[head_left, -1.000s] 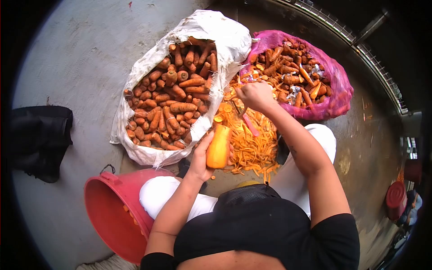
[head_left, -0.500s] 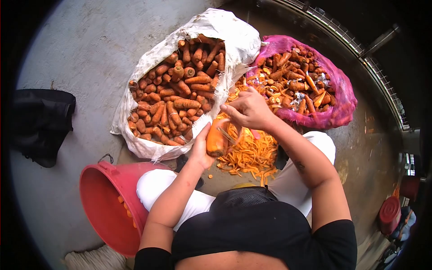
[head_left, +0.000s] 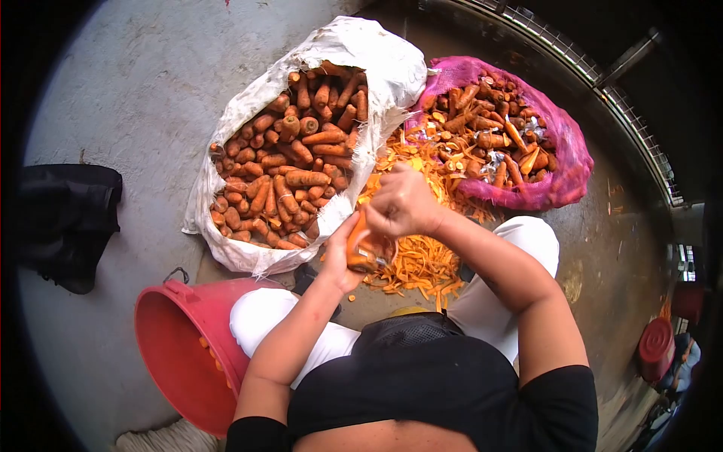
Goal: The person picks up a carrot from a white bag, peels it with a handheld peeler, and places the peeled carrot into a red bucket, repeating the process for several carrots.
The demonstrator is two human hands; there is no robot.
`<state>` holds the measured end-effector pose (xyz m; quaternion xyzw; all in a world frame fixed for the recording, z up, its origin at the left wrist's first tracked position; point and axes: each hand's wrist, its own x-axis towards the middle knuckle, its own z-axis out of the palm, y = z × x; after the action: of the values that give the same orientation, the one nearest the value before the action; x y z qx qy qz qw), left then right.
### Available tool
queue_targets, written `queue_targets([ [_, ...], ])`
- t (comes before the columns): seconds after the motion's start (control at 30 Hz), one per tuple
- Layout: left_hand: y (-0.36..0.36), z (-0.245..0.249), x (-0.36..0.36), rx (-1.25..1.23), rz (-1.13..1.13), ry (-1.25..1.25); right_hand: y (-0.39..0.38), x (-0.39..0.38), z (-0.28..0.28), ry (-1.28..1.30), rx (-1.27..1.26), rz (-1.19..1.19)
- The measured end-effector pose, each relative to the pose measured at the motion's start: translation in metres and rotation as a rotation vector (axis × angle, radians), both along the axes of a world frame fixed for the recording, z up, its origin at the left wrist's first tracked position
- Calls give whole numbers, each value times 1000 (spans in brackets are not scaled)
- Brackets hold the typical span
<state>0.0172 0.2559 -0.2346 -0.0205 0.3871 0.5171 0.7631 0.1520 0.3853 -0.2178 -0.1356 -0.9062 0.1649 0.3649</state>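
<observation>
A thick orange carrot (head_left: pixel 358 245) is gripped in my left hand (head_left: pixel 339 262), its fingers wrapped round the carrot's side. My right hand (head_left: pixel 404 202) is closed above it, curled round a peeler (head_left: pixel 385 251) whose blade end lies along the carrot; motion blurs it and my fingers hide its handle. Below both hands, a heap of orange carrot peelings (head_left: pixel 422 264) spreads over the floor. Just beyond my left hand stands an open white sack (head_left: pixel 199 200) full of unpeeled carrots (head_left: pixel 305 178).
A pink mesh sack (head_left: pixel 576 169) at the back right holds carrot pieces and scraps. Tipped toward the left of my legs is a red bucket (head_left: pixel 169 354) with some orange pieces inside. A black cloth item (head_left: pixel 71 218) lies at far left. Another red bucket (head_left: pixel 657 348) is far right.
My right hand has turned and shifted slightly left and down over the carrot, with the peeler. The carrot stays in my left hand. The view has shifted a little.
</observation>
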Motion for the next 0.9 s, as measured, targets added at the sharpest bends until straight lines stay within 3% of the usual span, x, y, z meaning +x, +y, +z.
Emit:
queue_targets([
  [0.03, -2, 5, -1, 27, -40, 28, 9, 2, -3, -8, 8, -30],
  [0.17, -12, 16, -2, 38, -144, 42, 58, 26, -16, -177, 93, -516],
  [0.27, -11, 14, -7, 47, -101, 47, 55, 24, -12, -233, 2, -617],
  [0.37, -9, 2, -12, 62, -74, 58, 29, 12, 5, -175, -232, -402],
  [0.5, -3, 5, -3, -88, 80, 77, 0, -1, 14, -35, -87, -116],
  [0.57, -2, -7, -9, -114, 33, 47, -15, -4, 23, -42, -67, 2],
  [0.9, 0, -12, 0, -51, 37, -13, -17, -1, 7, 13, -36, 61],
])
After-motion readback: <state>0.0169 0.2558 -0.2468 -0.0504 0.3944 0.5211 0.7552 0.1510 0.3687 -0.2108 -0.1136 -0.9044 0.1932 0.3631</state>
